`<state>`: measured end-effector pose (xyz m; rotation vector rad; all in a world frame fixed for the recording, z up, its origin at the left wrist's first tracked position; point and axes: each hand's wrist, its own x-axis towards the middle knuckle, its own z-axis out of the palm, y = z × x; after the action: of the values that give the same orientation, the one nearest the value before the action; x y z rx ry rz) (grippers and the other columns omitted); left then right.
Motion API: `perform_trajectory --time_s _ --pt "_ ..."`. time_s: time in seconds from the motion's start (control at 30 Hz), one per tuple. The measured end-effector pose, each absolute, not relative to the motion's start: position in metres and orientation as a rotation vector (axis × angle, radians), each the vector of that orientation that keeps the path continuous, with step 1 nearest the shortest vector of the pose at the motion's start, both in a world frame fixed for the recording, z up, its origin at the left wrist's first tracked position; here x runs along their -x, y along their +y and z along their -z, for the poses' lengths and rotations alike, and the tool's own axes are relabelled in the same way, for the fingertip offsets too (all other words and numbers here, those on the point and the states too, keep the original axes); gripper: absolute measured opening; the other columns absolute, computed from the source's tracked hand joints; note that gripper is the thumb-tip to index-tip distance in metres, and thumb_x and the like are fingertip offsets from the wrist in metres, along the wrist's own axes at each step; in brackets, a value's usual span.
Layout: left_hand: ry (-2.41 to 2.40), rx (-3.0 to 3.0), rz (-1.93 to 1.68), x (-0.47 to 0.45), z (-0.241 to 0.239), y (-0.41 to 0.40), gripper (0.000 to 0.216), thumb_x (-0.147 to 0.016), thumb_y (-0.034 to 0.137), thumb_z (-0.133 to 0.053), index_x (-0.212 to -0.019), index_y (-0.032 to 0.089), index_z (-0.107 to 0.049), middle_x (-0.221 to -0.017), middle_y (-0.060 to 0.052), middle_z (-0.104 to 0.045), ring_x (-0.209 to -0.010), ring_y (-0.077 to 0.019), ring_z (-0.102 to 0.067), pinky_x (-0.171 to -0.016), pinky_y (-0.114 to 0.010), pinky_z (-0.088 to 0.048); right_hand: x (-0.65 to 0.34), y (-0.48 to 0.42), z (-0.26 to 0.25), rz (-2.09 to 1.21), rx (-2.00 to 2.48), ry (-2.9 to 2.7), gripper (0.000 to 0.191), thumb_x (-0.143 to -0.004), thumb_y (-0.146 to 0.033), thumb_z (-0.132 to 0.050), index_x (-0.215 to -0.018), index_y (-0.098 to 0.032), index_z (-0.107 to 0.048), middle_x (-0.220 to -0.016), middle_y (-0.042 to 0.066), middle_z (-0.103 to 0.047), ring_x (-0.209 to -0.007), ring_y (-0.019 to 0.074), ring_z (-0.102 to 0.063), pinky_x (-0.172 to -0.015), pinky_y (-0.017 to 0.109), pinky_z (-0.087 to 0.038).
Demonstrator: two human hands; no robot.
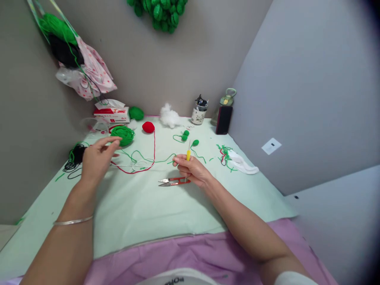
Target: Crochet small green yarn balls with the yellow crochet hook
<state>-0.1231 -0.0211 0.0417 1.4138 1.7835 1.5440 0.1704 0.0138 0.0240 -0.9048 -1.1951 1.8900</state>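
Note:
My right hand [190, 169] is closed around a crochet hook with a yellow handle [188, 155], which points upward. At its fingertips is a small bit of green yarn, and a strand runs from there leftward across the table. Just under this hand lie thread snips [173, 181] with red handles, their blades pointing left. My left hand [99, 157] hovers at the near side of a wound ball of green yarn [122, 135], fingers apart; I make out nothing held in it. Between the hands, red yarn [137, 172] and a white loop of cord [143, 164] lie on the table.
Behind are a red yarn ball [148, 127], white stuffing [170, 116], small green crocheted balls [185, 136], a tissue box [111, 114], a cup of tools [199, 113] and a phone [224, 120] against a bottle. Yarn scraps [227, 153] lie right; black yarn [77, 155] lies left.

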Motion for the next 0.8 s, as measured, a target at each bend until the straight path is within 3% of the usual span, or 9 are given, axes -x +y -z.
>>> perform_trajectory --time_s 0.07,0.13,0.23,0.33,0.43,0.8 --pt "1.855 -1.401 -1.686 0.125 -0.045 -0.023 0.024 -0.09 0.045 -0.068 -0.101 0.026 -0.078 -0.126 0.004 -0.072 -0.128 -0.0343 -0.057 -0.1 -0.045 -0.049 -0.171 0.014 -0.024 -1.869 0.907 -1.188 0.042 -0.063 -0.048 -0.09 -0.078 -0.017 -0.066 -0.068 -0.006 -0.062 -0.046 0.002 -0.014 -0.044 0.026 -0.009" --pt "1.848 -1.401 -1.763 0.116 -0.045 -0.025 0.02 -0.091 0.045 -0.068 -0.095 0.027 -0.078 -0.128 0.006 -0.07 -0.14 -0.0341 -0.045 -0.108 -0.045 -0.041 -0.17 0.013 -0.025 -1.848 0.917 -1.202 0.041 -0.064 -0.048 -0.09 -0.077 -0.017 -0.067 -0.066 -0.006 -0.06 -0.046 0.0022 -0.016 -0.044 0.026 -0.009" --pt "1.661 -1.437 -1.669 0.083 -0.038 -0.03 0.019 -0.083 0.044 -0.076 -0.086 0.025 -0.078 -0.106 0.001 -0.076 -0.111 -0.0265 -0.064 -0.094 -0.039 -0.048 -0.166 0.008 -0.026 -1.804 0.943 -1.241 0.038 -0.064 -0.046 -0.089 -0.074 -0.016 -0.067 -0.06 -0.006 -0.057 -0.045 0.0025 -0.018 -0.045 0.027 -0.009" --pt "1.423 -1.446 -1.419 0.043 -0.029 -0.039 0.023 -0.077 0.044 -0.081 -0.085 0.022 -0.08 -0.086 -0.004 -0.079 -0.082 -0.0232 -0.07 -0.077 -0.035 -0.054 -0.161 0.004 -0.025 -1.744 0.965 -1.284 0.037 -0.063 -0.046 -0.09 -0.072 -0.017 -0.068 -0.049 -0.01 -0.044 -0.044 0.0036 -0.018 -0.046 0.027 -0.009" --pt "1.3 -1.398 -1.327 0.017 -0.023 -0.047 0.02 -0.077 0.039 -0.082 -0.087 0.021 -0.079 -0.09 -0.006 -0.08 -0.085 -0.0236 -0.073 -0.082 -0.034 -0.055 -0.157 0.002 -0.022 -1.703 0.975 -1.319 0.038 -0.063 -0.049 -0.09 -0.07 -0.018 -0.068 -0.046 -0.011 -0.036 -0.044 0.0048 -0.02 -0.047 0.027 -0.012" --pt "1.285 -1.145 -1.288 0.015 -0.017 -0.043 0.018 -0.068 0.035 -0.086 -0.074 0.02 -0.078 -0.069 -0.003 -0.076 -0.072 -0.0224 -0.071 -0.073 -0.032 -0.054 -0.15 -0.004 -0.018 -1.559 0.999 -1.444 0.039 -0.069 -0.057 -0.083 -0.069 -0.019 -0.07 -0.05 -0.006 -0.039 -0.055 0.0119 -0.039 -0.054 0.027 -0.029"
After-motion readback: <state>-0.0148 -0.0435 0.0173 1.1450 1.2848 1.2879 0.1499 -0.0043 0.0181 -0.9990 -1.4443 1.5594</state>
